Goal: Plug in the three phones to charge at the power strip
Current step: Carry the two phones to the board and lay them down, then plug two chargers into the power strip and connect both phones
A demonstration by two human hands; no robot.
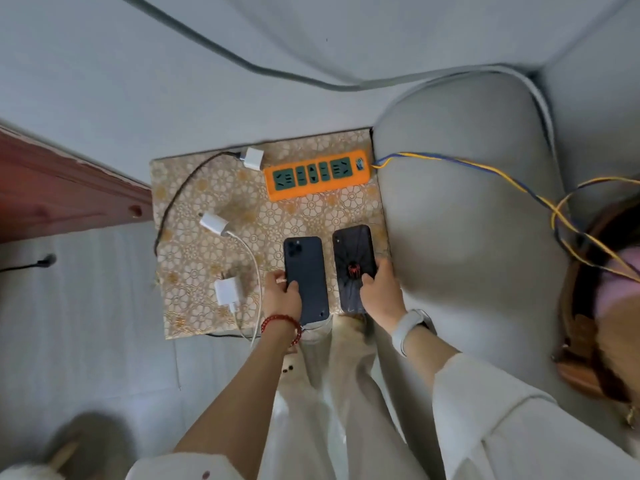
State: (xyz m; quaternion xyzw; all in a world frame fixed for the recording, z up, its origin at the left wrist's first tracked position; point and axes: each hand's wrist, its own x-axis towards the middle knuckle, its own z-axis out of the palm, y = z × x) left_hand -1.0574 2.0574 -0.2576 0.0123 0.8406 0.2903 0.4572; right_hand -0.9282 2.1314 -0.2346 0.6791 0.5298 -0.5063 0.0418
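Head view only: left hand (282,296) grips a plain dark phone (306,279) by its lower left edge, thumb curled over the back, fingers wrapped under; right hand (380,293) holds a second phone with a red spider case (354,266) the same way, thumb on the back, fingers round the right edge. Both phones are back-up, side by side over the near edge of the patterned table (194,258), probably brought together to be set down near the cables. Orange power strip (317,174) sits at the far edge with all visible sockets free; its blue-yellow lead (485,168) runs off right over the grey sofa arm (467,220). Three white chargers lie unplugged: one just beside the strip's left end (252,158) on a dark cable, one mid-table (214,223), one near the front (228,291). Hidden: third phone not in sight; phone ports covered by the hands; cable ends drop past the table front, so I can't tell whether any is already connected, likely not.
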